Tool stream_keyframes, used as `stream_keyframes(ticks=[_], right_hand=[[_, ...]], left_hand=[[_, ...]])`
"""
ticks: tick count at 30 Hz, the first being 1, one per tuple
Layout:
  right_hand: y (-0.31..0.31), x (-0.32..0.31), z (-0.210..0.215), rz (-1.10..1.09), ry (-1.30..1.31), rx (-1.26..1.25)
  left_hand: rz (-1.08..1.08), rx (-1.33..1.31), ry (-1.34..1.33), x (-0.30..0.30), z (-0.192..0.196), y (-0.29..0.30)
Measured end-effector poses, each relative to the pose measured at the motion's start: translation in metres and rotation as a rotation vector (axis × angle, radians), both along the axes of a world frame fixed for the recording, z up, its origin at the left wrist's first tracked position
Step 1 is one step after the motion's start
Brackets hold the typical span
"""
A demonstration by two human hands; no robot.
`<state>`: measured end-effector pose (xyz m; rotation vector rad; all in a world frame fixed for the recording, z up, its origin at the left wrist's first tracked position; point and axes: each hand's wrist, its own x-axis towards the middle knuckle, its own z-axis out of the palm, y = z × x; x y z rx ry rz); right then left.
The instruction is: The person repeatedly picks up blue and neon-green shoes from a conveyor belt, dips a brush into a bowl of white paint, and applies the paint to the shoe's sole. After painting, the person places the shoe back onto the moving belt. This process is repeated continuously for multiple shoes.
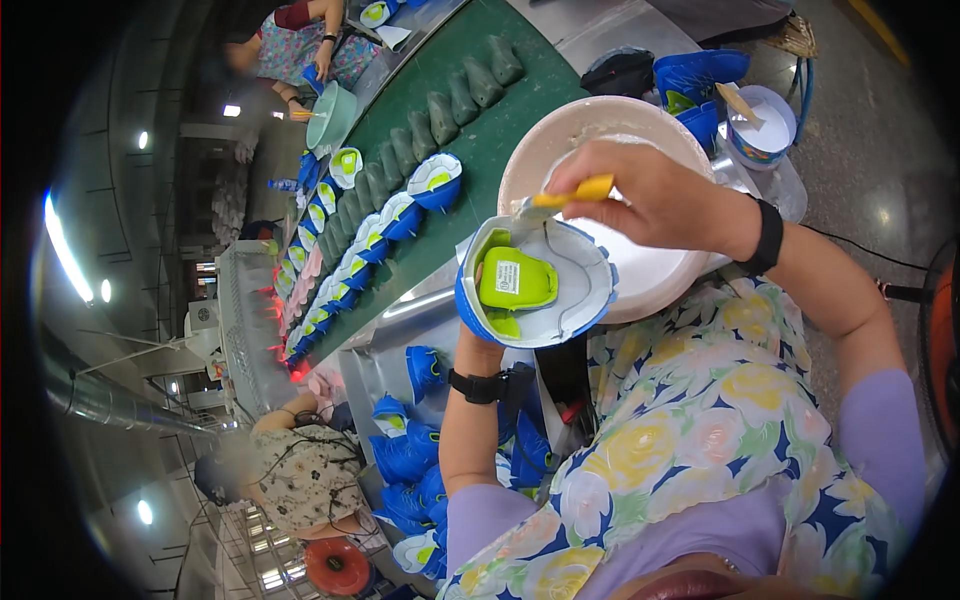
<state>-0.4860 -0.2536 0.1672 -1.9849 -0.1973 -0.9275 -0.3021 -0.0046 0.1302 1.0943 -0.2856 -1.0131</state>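
Observation:
My left hand (476, 342) holds up a blue shoe upper (585, 275), its pale underside and lime-green inside turned toward me. Most of that hand is hidden behind the upper; a white label shows on the green part. In my right hand (640, 195) is a brush with a yellow handle (590, 190), pinched between the fingers. Its bristle end is at the upper's far edge; whether it touches cannot be made out. Just beyond both hands stands a pale pink basin (520, 150) with white liquid in it.
A green conveyor belt (540, 75) carries rows of blue uppers (435, 182) and dark grey sole-shaped pieces (440, 118). More uppers (405, 455) are piled by my left forearm. A white tub (770, 130) stands right of the basin. Two people work across the belt and at left.

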Motion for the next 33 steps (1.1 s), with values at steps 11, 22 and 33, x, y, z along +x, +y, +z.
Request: stream_keyframes(ticks=[11, 22, 33], right_hand=[[-0.011, 0.016, 0.004, -0.095, -0.076, 0.081], [-0.028, 0.004, -0.032, -0.179, 0.279, 0.602], [-0.012, -0.018, -0.066, -0.196, 0.598, 0.785]], left_hand=[[-0.002, -0.011, 0.029, 0.024, -0.013, -0.005], [0.335, 0.279, -0.291, 0.151, -0.06, -0.026], [0.306, 0.403, -0.14, 0.255, -0.182, -0.108]])
